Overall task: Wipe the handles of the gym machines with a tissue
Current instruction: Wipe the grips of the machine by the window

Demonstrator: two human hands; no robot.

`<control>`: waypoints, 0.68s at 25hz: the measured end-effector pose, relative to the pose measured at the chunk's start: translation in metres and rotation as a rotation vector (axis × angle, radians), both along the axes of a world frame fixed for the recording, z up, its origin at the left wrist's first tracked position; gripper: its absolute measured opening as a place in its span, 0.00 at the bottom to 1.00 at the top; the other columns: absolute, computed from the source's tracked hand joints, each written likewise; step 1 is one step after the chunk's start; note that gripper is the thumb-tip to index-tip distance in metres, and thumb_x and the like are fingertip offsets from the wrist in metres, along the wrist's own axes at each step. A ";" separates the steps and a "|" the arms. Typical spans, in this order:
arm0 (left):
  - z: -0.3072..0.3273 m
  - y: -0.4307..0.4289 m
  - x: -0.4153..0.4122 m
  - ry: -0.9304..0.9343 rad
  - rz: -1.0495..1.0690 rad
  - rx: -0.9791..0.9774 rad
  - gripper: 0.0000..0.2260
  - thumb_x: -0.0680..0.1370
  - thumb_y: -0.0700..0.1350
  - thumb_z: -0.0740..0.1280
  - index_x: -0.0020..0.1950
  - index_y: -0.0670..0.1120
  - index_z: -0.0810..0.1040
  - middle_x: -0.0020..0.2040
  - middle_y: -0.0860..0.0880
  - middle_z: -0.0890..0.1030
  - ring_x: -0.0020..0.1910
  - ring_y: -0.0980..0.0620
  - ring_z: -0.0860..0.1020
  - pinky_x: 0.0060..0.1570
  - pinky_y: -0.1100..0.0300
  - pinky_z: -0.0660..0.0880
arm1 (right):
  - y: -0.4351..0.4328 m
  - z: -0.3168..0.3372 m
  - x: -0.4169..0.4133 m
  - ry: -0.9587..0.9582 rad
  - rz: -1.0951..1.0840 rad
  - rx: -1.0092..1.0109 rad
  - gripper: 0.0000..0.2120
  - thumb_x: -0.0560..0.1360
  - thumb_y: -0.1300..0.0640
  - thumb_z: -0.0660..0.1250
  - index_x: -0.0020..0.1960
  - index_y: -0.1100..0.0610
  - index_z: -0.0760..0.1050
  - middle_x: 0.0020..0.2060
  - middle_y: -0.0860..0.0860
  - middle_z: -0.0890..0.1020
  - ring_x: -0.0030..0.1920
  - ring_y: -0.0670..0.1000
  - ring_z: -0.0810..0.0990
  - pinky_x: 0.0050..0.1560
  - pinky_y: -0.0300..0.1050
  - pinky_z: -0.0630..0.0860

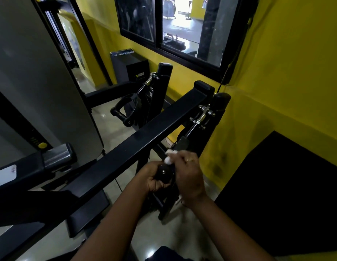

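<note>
Head view: the far D-handle (126, 110) hangs untouched beyond the black beam (145, 132), probably your next one; your left hand (153, 180) curls round the near handle (163, 173), apparently to steady it on its linkage; the tissue (168, 159) sits bunched against that handle's upper part; your right hand (191, 173) pinches it there with curled fingers, pressing so it can rub.

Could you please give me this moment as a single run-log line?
left hand: grips near black handle | right hand: holds tissue against that handle | far D-handle: hanging, no hand on it
</note>
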State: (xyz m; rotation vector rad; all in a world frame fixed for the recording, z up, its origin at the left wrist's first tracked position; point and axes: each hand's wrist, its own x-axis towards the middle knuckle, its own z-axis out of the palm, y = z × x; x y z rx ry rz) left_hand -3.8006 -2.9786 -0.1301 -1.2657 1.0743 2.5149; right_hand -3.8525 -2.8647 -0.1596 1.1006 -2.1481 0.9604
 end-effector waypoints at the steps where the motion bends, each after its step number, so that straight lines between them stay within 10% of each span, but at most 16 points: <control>1: 0.003 0.004 0.000 0.003 -0.009 0.000 0.08 0.80 0.40 0.57 0.46 0.39 0.72 0.33 0.41 0.78 0.26 0.48 0.78 0.26 0.60 0.77 | -0.003 0.009 -0.015 -0.113 -0.097 -0.081 0.13 0.76 0.58 0.62 0.55 0.58 0.82 0.47 0.54 0.79 0.48 0.52 0.74 0.49 0.43 0.77; 4: 0.005 0.008 0.000 0.010 0.020 0.009 0.07 0.81 0.39 0.55 0.47 0.40 0.71 0.31 0.41 0.78 0.23 0.49 0.78 0.23 0.61 0.76 | -0.008 0.018 -0.023 -0.334 -0.158 -0.134 0.10 0.77 0.59 0.64 0.53 0.55 0.83 0.46 0.53 0.79 0.46 0.53 0.75 0.44 0.50 0.79; 9: 0.003 0.008 -0.001 0.030 0.032 -0.015 0.09 0.81 0.39 0.56 0.45 0.41 0.73 0.28 0.44 0.76 0.24 0.51 0.76 0.26 0.61 0.76 | 0.019 0.006 -0.010 0.083 0.367 0.053 0.10 0.80 0.60 0.63 0.54 0.61 0.82 0.52 0.53 0.77 0.52 0.51 0.74 0.58 0.42 0.75; 14: 0.002 0.011 0.000 -0.004 0.052 -0.019 0.06 0.81 0.40 0.57 0.49 0.39 0.71 0.38 0.41 0.75 0.32 0.49 0.74 0.24 0.64 0.74 | -0.008 0.004 -0.025 -0.236 -0.111 -0.098 0.12 0.76 0.58 0.61 0.55 0.55 0.81 0.50 0.50 0.82 0.51 0.51 0.72 0.49 0.48 0.77; 17: 0.003 0.012 0.002 0.025 0.058 -0.018 0.07 0.80 0.40 0.58 0.49 0.39 0.73 0.38 0.41 0.77 0.34 0.48 0.76 0.28 0.60 0.76 | -0.002 -0.003 -0.006 -0.048 0.045 -0.057 0.15 0.80 0.56 0.58 0.57 0.58 0.81 0.53 0.53 0.81 0.55 0.50 0.72 0.56 0.43 0.75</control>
